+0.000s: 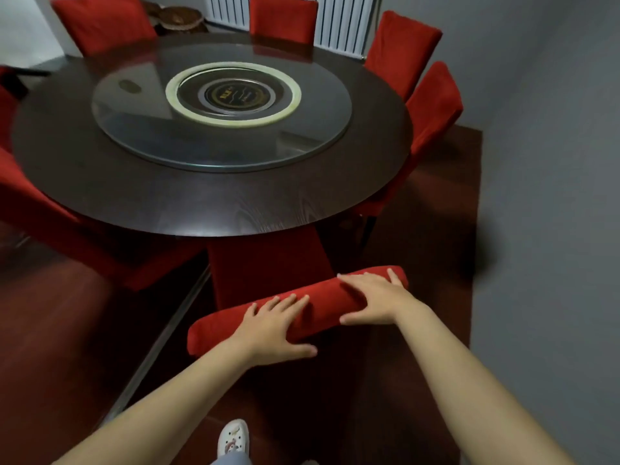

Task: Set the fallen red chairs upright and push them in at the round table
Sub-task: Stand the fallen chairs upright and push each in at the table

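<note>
A single wide-angle camera worn on the person's head looks forward and steeply down, so that both forearms run up from the bottom edge to the left hand (271, 325) and the right hand (372, 302). It stands close over the nearest red chair (268, 263) and a white shoe (233, 437), while the round table (214, 203) fills the middle and the radiator (339, 21) lies far off along the top edge.
</note>
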